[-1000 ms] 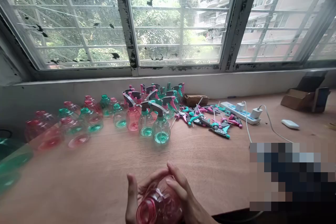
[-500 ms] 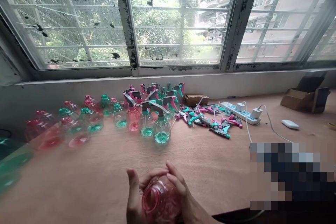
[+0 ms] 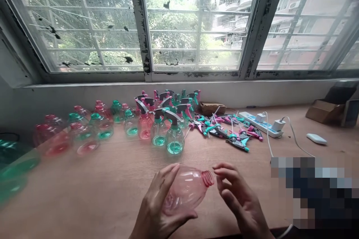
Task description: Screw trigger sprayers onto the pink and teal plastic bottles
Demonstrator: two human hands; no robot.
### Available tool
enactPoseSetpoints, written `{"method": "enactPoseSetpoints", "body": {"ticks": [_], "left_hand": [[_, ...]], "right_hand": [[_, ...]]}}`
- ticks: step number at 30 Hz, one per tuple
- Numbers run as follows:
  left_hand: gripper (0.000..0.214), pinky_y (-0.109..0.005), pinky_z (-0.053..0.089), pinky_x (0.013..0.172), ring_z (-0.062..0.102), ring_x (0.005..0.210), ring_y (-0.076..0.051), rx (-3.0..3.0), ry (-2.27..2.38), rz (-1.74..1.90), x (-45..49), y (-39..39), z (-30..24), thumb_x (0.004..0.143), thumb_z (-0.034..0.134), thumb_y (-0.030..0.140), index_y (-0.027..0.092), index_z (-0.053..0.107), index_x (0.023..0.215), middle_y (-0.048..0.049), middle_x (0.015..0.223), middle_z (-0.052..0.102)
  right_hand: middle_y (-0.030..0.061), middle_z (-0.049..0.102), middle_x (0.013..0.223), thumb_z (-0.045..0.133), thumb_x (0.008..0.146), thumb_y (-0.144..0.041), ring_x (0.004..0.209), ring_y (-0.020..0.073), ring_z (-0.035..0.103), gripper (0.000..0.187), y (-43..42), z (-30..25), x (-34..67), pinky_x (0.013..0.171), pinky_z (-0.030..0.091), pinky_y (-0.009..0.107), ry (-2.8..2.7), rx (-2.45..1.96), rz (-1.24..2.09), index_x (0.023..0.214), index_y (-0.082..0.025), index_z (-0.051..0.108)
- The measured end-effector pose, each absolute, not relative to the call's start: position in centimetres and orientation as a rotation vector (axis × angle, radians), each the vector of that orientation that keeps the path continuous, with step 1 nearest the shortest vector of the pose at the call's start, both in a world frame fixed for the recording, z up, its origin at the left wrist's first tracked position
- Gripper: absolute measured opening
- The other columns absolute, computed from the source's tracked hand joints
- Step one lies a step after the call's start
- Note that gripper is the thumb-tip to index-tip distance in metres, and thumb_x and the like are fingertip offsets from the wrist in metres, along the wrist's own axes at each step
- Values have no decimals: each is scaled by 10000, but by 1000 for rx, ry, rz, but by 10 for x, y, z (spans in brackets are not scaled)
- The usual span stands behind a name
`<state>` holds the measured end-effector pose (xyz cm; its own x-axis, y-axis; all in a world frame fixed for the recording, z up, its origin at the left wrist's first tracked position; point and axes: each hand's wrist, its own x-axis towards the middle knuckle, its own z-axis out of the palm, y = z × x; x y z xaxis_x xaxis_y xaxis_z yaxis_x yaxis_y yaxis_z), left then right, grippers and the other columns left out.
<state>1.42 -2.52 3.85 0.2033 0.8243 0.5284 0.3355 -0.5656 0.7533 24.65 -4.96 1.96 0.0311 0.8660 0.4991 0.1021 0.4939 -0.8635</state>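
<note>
A clear pink plastic bottle (image 3: 188, 188) without a spray head lies tilted on its side above the table, its threaded neck pointing right. My left hand (image 3: 158, 203) grips it round the base and body, thumb below and fingers above. Just right of the neck, my right hand (image 3: 241, 198) is apart from the bottle, fingers loosely curled and spread with nothing in them. Beyond the hands stand spray bottles with trigger heads on, the nearest a green one (image 3: 174, 140). Loose trigger spray heads (image 3: 224, 129) in pink, teal and black lie in a pile behind my right hand.
Several headless pink and green bottles (image 3: 101, 125) stand at the left on the wooden table (image 3: 112, 190). A power strip (image 3: 260, 123) with white cables, a white mouse-like object (image 3: 316, 139) and an open cardboard box (image 3: 322, 110) are at the right. Windows rise behind.
The pink bottle has turned so its neck points right instead of toward me. My right hand has let go and moved right; my left hand now holds the bottle alone.
</note>
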Motion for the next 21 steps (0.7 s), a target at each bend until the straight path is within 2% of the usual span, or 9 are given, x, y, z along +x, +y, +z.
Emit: {"method": "enactPoseSetpoints", "body": {"ticks": [1,3,7,10,12,14,17,19,21], "left_hand": [[951,-466,509,1029,609,1221,-419,2066,1105,1331,13,-24,36,605,971,300,355,546,1454,-127,1367,674],[990,-444,513,1017,615,1215,-411,2186,1139,1309,11,-22,33,630,957,304,333,486,1499,-130,1359,681],[968,-357,440,1076,593,1269,-383,2445,1081,1238,9,-21,29,655,944,302,280,483,1506,-126,1402,650],[985,-342,362,1115,571,1298,-388,2577,1015,1205,11,-22,28,666,935,364,262,461,1523,-135,1427,641],[950,-363,333,1124,585,1275,-396,2583,979,1272,15,-24,28,666,921,439,275,498,1501,-133,1376,687],[911,-381,336,1119,603,1253,-401,2546,966,1355,20,-27,29,657,900,502,293,543,1468,-130,1332,721],[849,-379,352,1106,589,1287,-406,2598,958,1302,23,-31,29,685,893,470,298,567,1450,-147,1366,700],[783,-386,355,1094,568,1313,-423,2642,959,1242,23,-32,29,711,891,434,285,602,1423,-175,1382,682],[731,-408,365,1077,568,1305,-447,2636,981,1232,23,-32,28,722,888,427,279,638,1392,-194,1362,689]], "right_hand": [[77,637,1191,573,982,-457,737,187,631,253,-52,21,248,637,555,300,-1404,-905,779,1192,-320,609],[69,690,1120,594,979,-433,623,157,596,272,-56,24,247,558,524,286,-1401,-911,909,1229,-330,564],[124,685,1279,678,922,-479,574,125,642,528,-59,30,244,495,507,255,-1435,-897,1203,1389,-364,463],[126,701,1280,753,863,-484,505,84,661,582,-59,38,246,419,450,181,-1414,-833,1517,1386,-359,529],[102,742,1232,789,828,-480,511,84,695,546,-59,43,249,421,467,157,-1380,-779,1670,1331,-363,611],[82,779,1196,788,819,-500,705,159,782,505,-59,46,251,514,558,183,-1353,-731,1723,1292,-383,656],[77,800,1180,745,837,-552,1079,284,754,419,-61,47,252,819,637,377,-1348,-722,1697,1211,-366,732],[69,801,1172,753,817,-573,1136,318,727,401,-62,47,250,950,586,469,-1341,-719,1691,1150,-349,772],[48,806,1118,775,796,-574,1055,291,755,389,-62,48,249,947,586,438,-1308,-702,1736,1108,-342,791]]}}
